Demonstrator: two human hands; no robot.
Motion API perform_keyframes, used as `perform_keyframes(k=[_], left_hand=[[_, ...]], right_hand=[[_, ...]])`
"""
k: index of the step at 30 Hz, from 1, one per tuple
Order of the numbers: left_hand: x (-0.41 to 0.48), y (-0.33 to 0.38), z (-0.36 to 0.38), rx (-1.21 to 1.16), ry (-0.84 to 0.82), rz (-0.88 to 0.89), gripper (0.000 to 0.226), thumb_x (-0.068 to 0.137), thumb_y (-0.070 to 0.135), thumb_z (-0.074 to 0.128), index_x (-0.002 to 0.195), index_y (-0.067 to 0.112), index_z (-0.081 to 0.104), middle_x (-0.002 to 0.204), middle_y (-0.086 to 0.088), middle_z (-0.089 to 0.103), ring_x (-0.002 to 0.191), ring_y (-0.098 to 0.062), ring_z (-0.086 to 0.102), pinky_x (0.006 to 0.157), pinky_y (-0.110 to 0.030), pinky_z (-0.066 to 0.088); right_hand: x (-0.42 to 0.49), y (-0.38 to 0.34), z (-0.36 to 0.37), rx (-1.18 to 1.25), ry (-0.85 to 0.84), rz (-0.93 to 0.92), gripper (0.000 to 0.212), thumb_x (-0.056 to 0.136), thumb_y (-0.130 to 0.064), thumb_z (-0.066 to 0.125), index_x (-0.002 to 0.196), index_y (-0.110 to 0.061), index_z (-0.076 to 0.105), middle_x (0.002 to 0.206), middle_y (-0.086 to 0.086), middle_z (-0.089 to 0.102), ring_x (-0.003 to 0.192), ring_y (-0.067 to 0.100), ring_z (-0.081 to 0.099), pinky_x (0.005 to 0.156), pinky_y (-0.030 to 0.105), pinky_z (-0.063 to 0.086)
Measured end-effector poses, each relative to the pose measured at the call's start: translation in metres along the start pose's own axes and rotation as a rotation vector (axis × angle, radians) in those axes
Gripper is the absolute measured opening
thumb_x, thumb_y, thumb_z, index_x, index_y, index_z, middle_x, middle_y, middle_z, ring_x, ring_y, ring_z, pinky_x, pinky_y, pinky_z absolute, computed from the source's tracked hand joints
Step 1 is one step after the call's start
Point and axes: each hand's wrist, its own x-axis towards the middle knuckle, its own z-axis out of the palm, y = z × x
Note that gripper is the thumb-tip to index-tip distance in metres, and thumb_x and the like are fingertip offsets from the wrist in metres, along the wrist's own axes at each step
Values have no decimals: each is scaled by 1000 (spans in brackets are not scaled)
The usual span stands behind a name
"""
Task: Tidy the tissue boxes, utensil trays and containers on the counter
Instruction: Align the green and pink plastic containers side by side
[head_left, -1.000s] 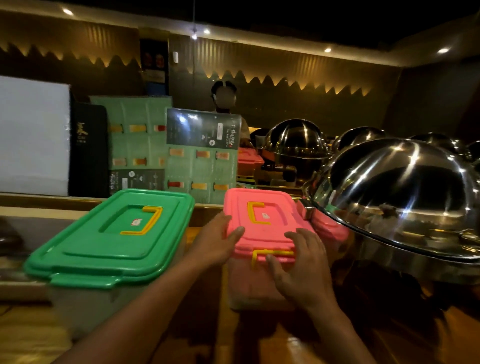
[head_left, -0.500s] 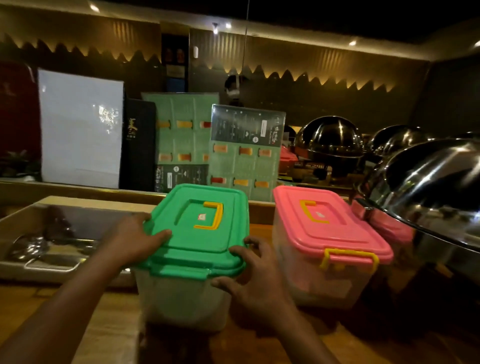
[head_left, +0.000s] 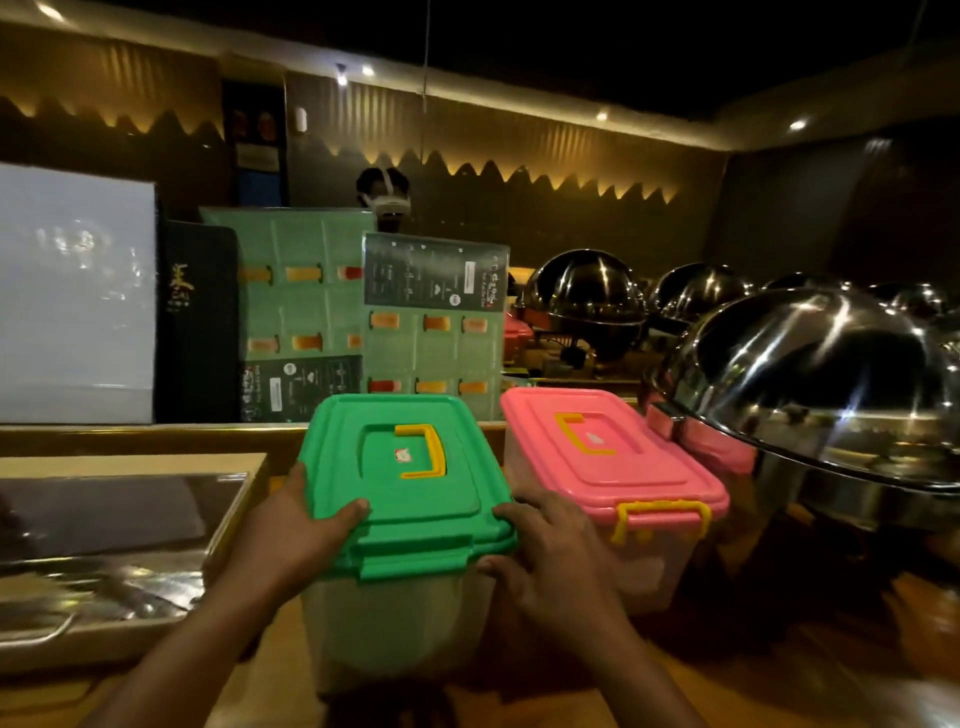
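A clear container with a green lid (head_left: 410, 478) and a yellow handle stands on the wooden counter (head_left: 753, 680) in front of me. My left hand (head_left: 296, 540) grips its left side, thumb on the lid's edge. My right hand (head_left: 550, 561) presses against its right side at the lid's corner. Close to its right stands a clear container with a pink lid (head_left: 608, 457) and yellow latch; neither hand touches it. A second pink-lidded box (head_left: 711, 441) is wedged behind it.
A steel tray (head_left: 104, 571) holding utensils lies at the left. Large steel dome covers (head_left: 821, 379) crowd the right side. Upright menu boards (head_left: 431, 322), a dark folder and a white panel (head_left: 72, 296) stand behind the boxes. A person is behind the menus.
My hands left the pink-lidded container and took hold of the green-lidded one. The green container now stands closer to the pink one, nearly side by side.
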Motion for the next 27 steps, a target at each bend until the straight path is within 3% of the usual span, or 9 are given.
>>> perform_keyframes(k=[3,6,13,18,22,27], left_hand=[[7,7,14,27,-8,1,76,79,41,78,143,19,43,111,0,65,84,-12,62,65,-28,51],[15,10,25,5,-21,3,70,78,41,78,138,22,47,103,3,65,87,-15,65,69,-32,56],[22,15,44,-26,-26,-8,73,80,43,75,142,26,41,115,-2,67,94,-19,68,75,-44,61],[27,17,53,-36,18,8,73,83,36,75,145,21,39,119,-5,63,87,-14,61,67,-30,54],[32,14,52,-56,26,8,77,84,33,75,148,19,36,118,-4,61,76,2,51,58,-19,44],[38,10,47,-51,18,12,83,80,37,77,150,22,34,133,-10,59,88,-10,55,63,-22,46]], right_hand=[[4,10,-5,-46,16,13,61,77,-71,57,125,-34,63,131,-7,56,123,18,48,104,40,40],[9,19,-6,-94,36,17,60,78,-70,56,124,-33,63,133,-5,55,124,20,46,107,45,38],[21,39,1,-112,7,71,64,77,-68,53,130,-33,60,145,-2,51,135,25,42,115,48,29],[29,43,-1,-100,-18,42,62,76,-63,60,131,-32,60,142,-6,52,136,19,43,118,44,19],[28,42,2,-95,12,35,68,75,-72,49,129,-34,63,137,-11,57,133,16,45,117,42,18],[26,40,2,-71,51,29,66,74,-77,47,121,-36,67,131,-12,60,129,16,47,115,38,14]])
